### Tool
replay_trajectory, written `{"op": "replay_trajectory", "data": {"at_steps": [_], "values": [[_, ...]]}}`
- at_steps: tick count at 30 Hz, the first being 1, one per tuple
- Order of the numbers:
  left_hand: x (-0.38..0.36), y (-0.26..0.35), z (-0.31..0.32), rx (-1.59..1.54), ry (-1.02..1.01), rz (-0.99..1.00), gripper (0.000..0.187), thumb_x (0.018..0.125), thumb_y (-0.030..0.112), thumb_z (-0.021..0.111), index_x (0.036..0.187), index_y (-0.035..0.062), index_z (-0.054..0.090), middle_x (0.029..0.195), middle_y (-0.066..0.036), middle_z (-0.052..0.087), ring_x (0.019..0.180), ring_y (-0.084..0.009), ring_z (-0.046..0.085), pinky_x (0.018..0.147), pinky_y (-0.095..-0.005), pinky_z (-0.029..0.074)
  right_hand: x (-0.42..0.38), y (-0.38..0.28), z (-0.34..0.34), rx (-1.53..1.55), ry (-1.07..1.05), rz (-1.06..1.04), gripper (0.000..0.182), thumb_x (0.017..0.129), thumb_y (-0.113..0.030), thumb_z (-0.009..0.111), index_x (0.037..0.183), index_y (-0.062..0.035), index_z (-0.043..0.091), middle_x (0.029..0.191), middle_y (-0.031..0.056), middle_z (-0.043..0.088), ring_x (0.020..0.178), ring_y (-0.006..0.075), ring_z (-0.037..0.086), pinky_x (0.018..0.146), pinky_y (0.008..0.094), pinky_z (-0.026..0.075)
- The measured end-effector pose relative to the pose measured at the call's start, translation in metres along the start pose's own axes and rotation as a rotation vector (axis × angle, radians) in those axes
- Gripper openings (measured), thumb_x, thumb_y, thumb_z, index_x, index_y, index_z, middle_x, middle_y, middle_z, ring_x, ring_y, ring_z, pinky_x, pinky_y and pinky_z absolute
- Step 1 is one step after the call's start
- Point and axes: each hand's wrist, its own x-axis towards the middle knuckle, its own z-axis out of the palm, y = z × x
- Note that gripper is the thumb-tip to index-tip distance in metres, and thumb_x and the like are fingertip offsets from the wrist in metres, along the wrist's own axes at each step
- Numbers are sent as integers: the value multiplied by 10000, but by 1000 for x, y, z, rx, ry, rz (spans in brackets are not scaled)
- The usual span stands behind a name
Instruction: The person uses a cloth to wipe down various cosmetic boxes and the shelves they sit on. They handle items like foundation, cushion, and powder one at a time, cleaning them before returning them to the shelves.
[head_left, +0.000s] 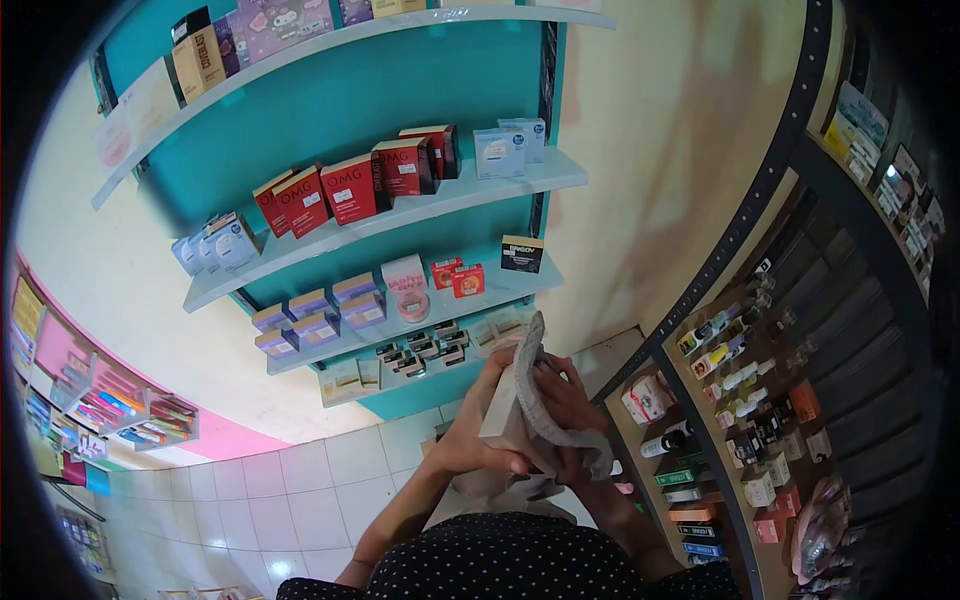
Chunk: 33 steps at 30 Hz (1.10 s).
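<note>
Low in front of my body, my left hand [470,440] is closed around a pale white box [502,412], its thumb along the lower edge. A light grey cloth [532,385] lies against the box's right side and hangs below it. My right hand [565,400] is closed on this cloth, pressing it to the box, with its fingers bent over the folds. The box's printing cannot be made out. Just beyond the hands, small black boxes [425,348] stand on the lowest shelf.
Ahead, wall shelves [400,215] carry red OMG boxes [352,190], light blue boxes [500,150] and purple boxes [315,328]. To my right stands a dark metal rack [735,470] with bottles and small boxes. White floor tiles [330,480] lie below. Hanging trays [120,405] are at left.
</note>
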Motion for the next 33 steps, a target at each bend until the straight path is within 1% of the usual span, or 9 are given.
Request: {"op": "replay_trajectory", "data": {"at_steps": [6, 10, 13, 14, 16, 21, 28, 29, 33], "values": [[12, 2, 2, -181, 101, 60, 1094, 420, 415, 806, 1238, -5, 212, 1218, -166, 341, 1141, -242, 360, 955, -347, 278, -11, 0, 16, 7, 29, -96, 371, 761, -275, 546, 1012, -1, 545, 1074, 180, 522, 1057, 305, 471, 934, 494, 250], [16, 16, 12, 215, 337, -26, 888, 566, 539, 674, 1184, -2, 336, 1171, -138, 388, 1048, -234, 426, 898, -337, 313, -3, 0, 11, 5, 84, 160, 370, 732, -203, 604, 1028, 0, 511, 994, 158, 546, 980, 290, 506, 895, 407, 329], [25, 25, 12, 586, 237, 135, 467, 734, 238, 590, 1141, 80, 426, 1085, -95, 449, 1034, -261, 424, 857, -332, 366, -21, 25, 14, 229, 307, 366, 431, 739, -180, 607, 1096, -6, 440, 1033, 123, 511, 975, 239, 489, 867, 354, 360], [32, 37, 10, 596, 238, 148, 467, 734, 238, 590, 1141, 80, 426, 1085, -95, 449, 1034, -261, 424, 857, -332, 366, -26, 34, 17, 509, 559, 473, 467, 746, -177, 602, 1133, -11, 398, 1069, 106, 484, 984, 210, 472, 856, 336, 368], [42, 56, 5, 1007, 44, 90, 433, 729, 237, 608, 1075, 16, 471, 1017, -145, 515, 954, -248, 485, 802, -316, 378, -17, 27, 9, 587, 555, 534, 512, 755, -238, 592, 1154, -11, 367, 1096, 108, 462, 1006, 222, 454, 856, 355, 368], [74, 108, 13, 920, -107, -104, 300, 714, 104, 618, 974, 5, 506, 941, -131, 545, 829, -214, 544, 714, -303, 421, 2, 15, 0, 836, 620, 566, 542, 759, -324, 585, 1151, -20, 366, 1121, 105, 443, 1028, 234, 441, 863, 380, 370], [145, 206, 15, 908, 99, 311, 323, 681, 79, 621, 966, 9, 487, 818, -40, 554, 807, -106, 526, 673, -247, 429, 17, 15, -12, 1104, 742, 778, 470, 794, -291, 552, 1152, -43, 376, 1076, 96, 473, 980, 230, 479, 856, 369, 387], [170, 223, 20, 988, 94, 637, 320, 698, 100, 614, 967, -7, 478, 817, -56, 557, 792, -116, 533, 678, -253, 437, 16, 17, -12, 1109, 762, 788, 476, 789, -270, 565, 1151, -39, 362, 1053, 101, 473, 957, 235, 487, 846, 371, 397], [269, 300, 14, 1224, 97, 743, 293, 718, 111, 593, 954, -31, 493, 894, -145, 566, 855, -219, 537, 760, -307, 417, 9, 33, -8, 1126, 753, 810, 455, 796, -248, 556, 1149, -35, 363, 1053, 99, 472, 964, 231, 480, 848, 368, 393]]}}
